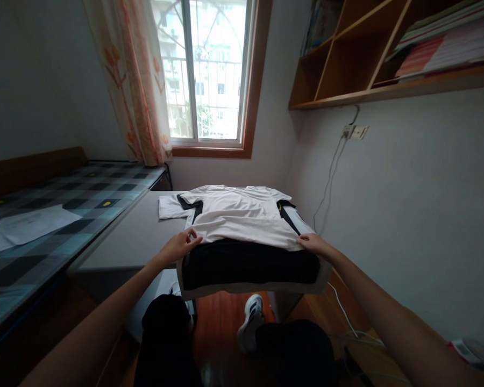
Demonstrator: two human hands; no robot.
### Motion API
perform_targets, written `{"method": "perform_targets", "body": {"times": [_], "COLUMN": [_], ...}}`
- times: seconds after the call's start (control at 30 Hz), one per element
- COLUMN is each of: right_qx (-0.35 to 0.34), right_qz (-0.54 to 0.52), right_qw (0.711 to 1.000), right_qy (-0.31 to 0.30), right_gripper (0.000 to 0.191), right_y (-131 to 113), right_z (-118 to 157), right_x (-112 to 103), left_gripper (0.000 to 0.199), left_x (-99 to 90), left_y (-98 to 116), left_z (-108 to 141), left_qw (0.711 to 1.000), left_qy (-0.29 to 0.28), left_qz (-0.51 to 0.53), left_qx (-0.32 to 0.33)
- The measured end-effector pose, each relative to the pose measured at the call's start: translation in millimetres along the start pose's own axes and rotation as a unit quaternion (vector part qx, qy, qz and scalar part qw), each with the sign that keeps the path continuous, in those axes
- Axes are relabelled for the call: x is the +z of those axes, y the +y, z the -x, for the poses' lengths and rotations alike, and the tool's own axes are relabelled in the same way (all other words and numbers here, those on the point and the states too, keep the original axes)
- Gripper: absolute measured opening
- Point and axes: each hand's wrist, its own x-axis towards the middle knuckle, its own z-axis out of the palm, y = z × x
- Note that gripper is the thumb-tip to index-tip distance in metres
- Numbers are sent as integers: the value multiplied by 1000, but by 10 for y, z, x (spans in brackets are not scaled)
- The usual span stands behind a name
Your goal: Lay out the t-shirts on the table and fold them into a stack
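White shirt (246,223) on table (125,236), dark garment (250,264) beneath, overhanging table's near edge; left hand (180,245), right hand (315,245) pinch shirt's hem corners there; even, light pull suits smooth layers.

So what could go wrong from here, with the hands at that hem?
The black cloth under the white shirt overhangs the near edge of the desk, so it might slide off. If the left hand and right hand pull unevenly, the layers could shift against each other. Creases across the white shirt may also stay in.
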Motion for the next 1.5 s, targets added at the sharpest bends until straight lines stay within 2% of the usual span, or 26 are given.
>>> {"method": "perform_targets", "body": {"times": [0.07, 0.13, 0.27, 0.37, 0.47, 0.53, 0.63, 0.7, 0.77, 0.87, 0.93, 1.03, 1.13, 1.2, 1.27, 1.33, 1.43, 1.5], "right_qx": [7, 21, 53, 70, 96, 75, 25, 32, 42, 20, -1, -19, 9, 27, 36, 55, 83, 88], "right_qz": [-17, -28, -50, -93, -96, -85, -67, -48, -38, -66, -123, -271, -396, -419, -396, -342, -246, -211], "right_qw": [1000, 999, 997, 992, 982, 983, 992, 996, 998, 996, 988, 952, 913, 906, 918, 933, 946, 947], "right_qy": [-8, 4, 17, -51, -133, -144, -107, -66, -23, 48, 97, 138, 98, 47, -16, -94, -195, -227], "right_gripper": [23, 21, 41, 50, 44, 39, 41, 48, 45, 30, 27, 33, 40, 53, 68, 77, 78, 74], "right_y": [46, 74, 83, 102, 153, 174, 138, 73, -4, -105, -160, -235, -284, -267, -191, -68, 126, 205], "right_z": [25, 56, 147, 228, 273, 264, 202, 149, 104, 62, 51, 76, 183, 301, 434, 553, 672, 711], "right_x": [7, 22, 20, -55, -163, -208, -174, -80, 42, 195, 237, 189, 25, -119, -245, -316, -295, -238], "left_gripper": [41, 43, 56, 67, 72, 63, 50, 49, 47, 41, 39, 39, 44, 55, 70, 83, 99, 110], "left_x": [3, 16, 19, -23, -77, -93, -66, -19, 31, 74, 78, 72, 55, 20, -38, -97, -132, -116], "left_y": [4, 7, 23, 15, -39, -90, -160, -189, -190, -127, -55, 49, 102, 104, 83, 48, -9, -31], "left_z": [75, 113, 121, 150, 178, 148, 11, -104, -198, -265, -267, -240, -186, -129, -48, 47, 187, 257], "left_qw": [997, 994, 984, 965, 949, 963, 995, 999, 999, 999, 998, 989, 967, 951, 949, 959, 963, 954], "left_qy": [-69, -107, -145, -201, -262, -232, -73, 8, 25, 29, 55, 78, 61, 37, -3, -55, -147, -201], "left_qz": [-9, 5, 98, 158, 153, 113, 29, -7, -19, -13, 17, 125, 246, 297, 303, 259, 189, 177], "left_qx": [-18, -38, -45, -57, -81, -78, -56, -48, -38, -10, 15, 25, -32, -71, -92, -100, -120, -134]}}
